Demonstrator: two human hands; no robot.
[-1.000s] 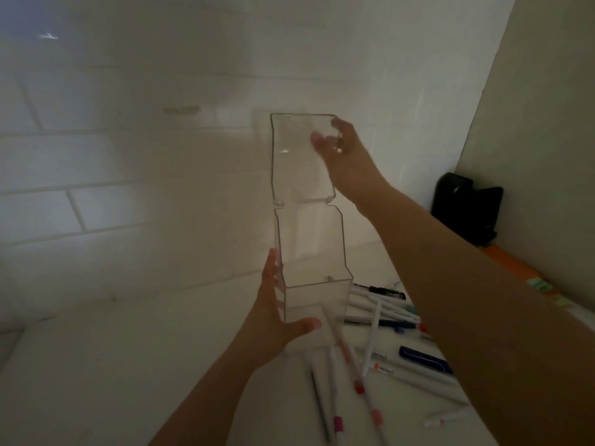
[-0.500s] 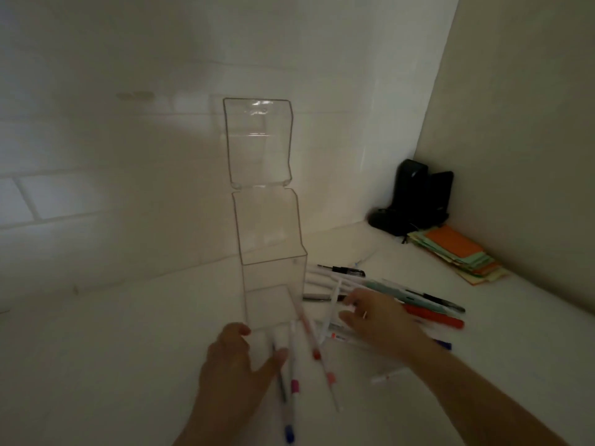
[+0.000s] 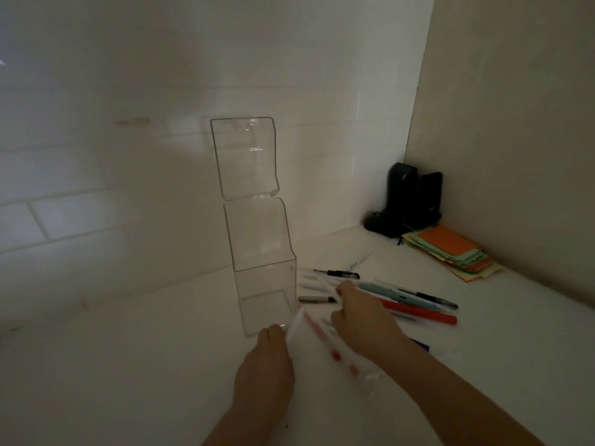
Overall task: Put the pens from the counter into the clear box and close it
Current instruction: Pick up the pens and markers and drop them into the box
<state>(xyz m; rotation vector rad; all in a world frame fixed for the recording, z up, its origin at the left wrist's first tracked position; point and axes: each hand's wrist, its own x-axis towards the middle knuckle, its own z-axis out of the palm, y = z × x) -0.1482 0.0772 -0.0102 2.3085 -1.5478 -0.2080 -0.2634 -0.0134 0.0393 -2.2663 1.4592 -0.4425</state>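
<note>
On the white counter, close to the tiled back wall, we've got the clear box standing upright with its hinged lid flipped straight up above it, empty as far as we can tell. That's a tall, light, top-heavy thing, so our main worry is tipping: bump the base while fishing for pens and it probably goes over, or the lid flops shut mid-drop. Our left hand sits right at the box's front corner with fingers curled around a white pen, though the blur means we can't tell how firm that grip is. Our right hand is palm-down over the pile of pens just right of the box, fingers bent as if gathering; whether it's actually pinching anything, can't tell. A pen with red bands lies diagonally between our hands and looks easy to knock or roll off toward us. Grabbing too many at once likely means some spill past the narrow opening. Further out, the stack of sticky notes and the black stapler thing in the corner are well apart, so no trouble there.
</note>
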